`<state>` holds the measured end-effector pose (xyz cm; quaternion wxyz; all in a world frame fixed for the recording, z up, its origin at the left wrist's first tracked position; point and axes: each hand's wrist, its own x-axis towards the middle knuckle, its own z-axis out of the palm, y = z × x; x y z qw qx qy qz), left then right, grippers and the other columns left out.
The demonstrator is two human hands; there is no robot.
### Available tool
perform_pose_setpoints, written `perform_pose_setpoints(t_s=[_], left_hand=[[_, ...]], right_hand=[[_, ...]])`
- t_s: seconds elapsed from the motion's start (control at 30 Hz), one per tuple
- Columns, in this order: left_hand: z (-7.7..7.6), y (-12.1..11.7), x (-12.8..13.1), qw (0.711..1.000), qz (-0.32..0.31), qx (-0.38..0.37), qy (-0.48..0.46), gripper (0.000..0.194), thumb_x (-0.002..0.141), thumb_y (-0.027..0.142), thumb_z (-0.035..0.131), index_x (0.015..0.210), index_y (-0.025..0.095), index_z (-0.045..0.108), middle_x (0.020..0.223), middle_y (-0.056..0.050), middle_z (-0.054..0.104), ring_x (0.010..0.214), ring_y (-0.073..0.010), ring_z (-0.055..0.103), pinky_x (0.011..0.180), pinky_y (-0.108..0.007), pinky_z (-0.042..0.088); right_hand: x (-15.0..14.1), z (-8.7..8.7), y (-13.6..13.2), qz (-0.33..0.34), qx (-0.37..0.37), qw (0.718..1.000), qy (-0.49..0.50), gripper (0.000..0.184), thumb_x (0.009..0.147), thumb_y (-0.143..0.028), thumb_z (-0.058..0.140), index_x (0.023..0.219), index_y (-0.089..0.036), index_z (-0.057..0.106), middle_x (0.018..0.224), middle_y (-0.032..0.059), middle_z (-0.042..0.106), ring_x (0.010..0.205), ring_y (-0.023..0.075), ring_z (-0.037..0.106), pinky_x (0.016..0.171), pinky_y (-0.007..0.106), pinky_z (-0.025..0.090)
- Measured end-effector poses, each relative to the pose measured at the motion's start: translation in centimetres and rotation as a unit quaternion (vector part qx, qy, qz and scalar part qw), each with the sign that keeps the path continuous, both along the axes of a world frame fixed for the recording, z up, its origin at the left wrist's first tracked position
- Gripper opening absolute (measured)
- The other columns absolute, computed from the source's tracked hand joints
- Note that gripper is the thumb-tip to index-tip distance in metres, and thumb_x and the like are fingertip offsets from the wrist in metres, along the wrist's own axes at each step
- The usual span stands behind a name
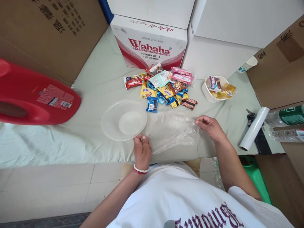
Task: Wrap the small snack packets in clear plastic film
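Note:
A thin clear plastic film point(172, 131), which may be a bag, stretches between my two hands above the cloth-covered table. My right hand point(211, 127) pinches its gathered, wrinkled right end between thumb and fingers. At the other end, my left hand point(142, 152) is closed with its fingertips at the film's left side, right by the rim of a clear plastic bowl point(110, 126). Whether those fingertips also touch the bowl cannot be made out. Beyond the film lies a pile of wrapped snacks point(166, 90), with a blue packet point(152, 104) at its near edge.
A white tub point(209, 95) with packets stands to the right. Farther right lie a white roll point(255, 128), keys point(251, 116) and plastic bottles point(288, 117). At left is a red jug point(40, 95). A Wahaha carton point(152, 47) and cardboard boxes point(47, 34) surround the table.

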<state>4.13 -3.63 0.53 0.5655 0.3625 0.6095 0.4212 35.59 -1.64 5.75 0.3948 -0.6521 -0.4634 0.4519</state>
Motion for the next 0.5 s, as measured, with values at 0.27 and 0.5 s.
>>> perform_pose_setpoints(t_s=[0.27, 0.5], left_hand=[[0.0, -2.4, -2.1, 0.874, -0.036, 0.292, 0.387, 0.025, 0.084, 0.034, 0.073, 0.104, 0.022, 0.063, 0.112, -0.015, 0.060, 0.113, -0.0322, 0.054, 0.099, -0.050, 0.042], [1.2, -1.3, -2.6, 0.752, -0.313, 0.365, 0.452, 0.035, 0.095, 0.016, 0.054, 0.123, 0.031, 0.068, 0.132, -0.011, 0.068, 0.123, -0.0304, 0.061, 0.101, -0.049, 0.042]], right_hand=[[-0.9, 1.1, 0.3, -0.103, 0.166, 0.939, -0.283, 0.023, 0.093, -0.044, 0.063, 0.101, -0.023, 0.068, 0.103, 0.0083, 0.063, 0.080, 0.0200, 0.058, 0.078, 0.037, 0.052], [-6.2, 1.6, -5.1, 0.268, 0.197, 0.877, -0.348, 0.048, 0.093, -0.041, 0.068, 0.138, -0.025, 0.059, 0.123, 0.0143, 0.063, 0.108, 0.0305, 0.057, 0.089, 0.044, 0.052]])
